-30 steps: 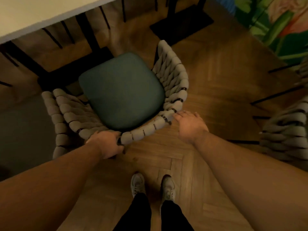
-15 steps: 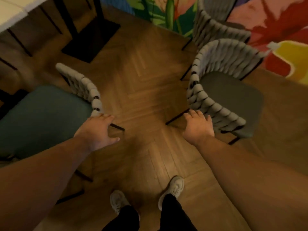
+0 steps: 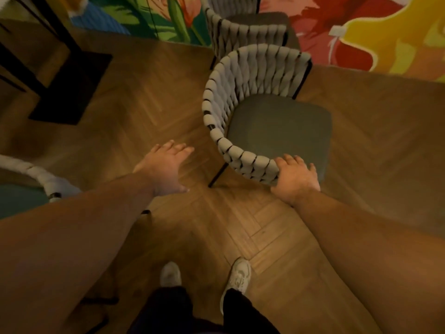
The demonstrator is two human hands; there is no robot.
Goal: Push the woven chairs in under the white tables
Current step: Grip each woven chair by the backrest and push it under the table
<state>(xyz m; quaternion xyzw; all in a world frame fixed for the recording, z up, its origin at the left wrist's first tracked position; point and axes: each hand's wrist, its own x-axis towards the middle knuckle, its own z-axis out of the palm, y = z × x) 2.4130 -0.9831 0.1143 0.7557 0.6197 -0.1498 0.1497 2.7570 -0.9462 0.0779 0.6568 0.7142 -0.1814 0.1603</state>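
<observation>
Far left, just the woven rim of a teal-seated chair [image 3: 36, 173] pokes into view. The left hand [image 3: 166, 169] hangs over the wood floor [image 3: 144, 112] with fingers spread loose, holding nothing, apart from both chairs. The grey-seated woven chair [image 3: 240, 92] stands mid-right, out in the open floor. The right hand [image 3: 295, 179] rests on its near rim, fingers laid flat over the weave.
</observation>
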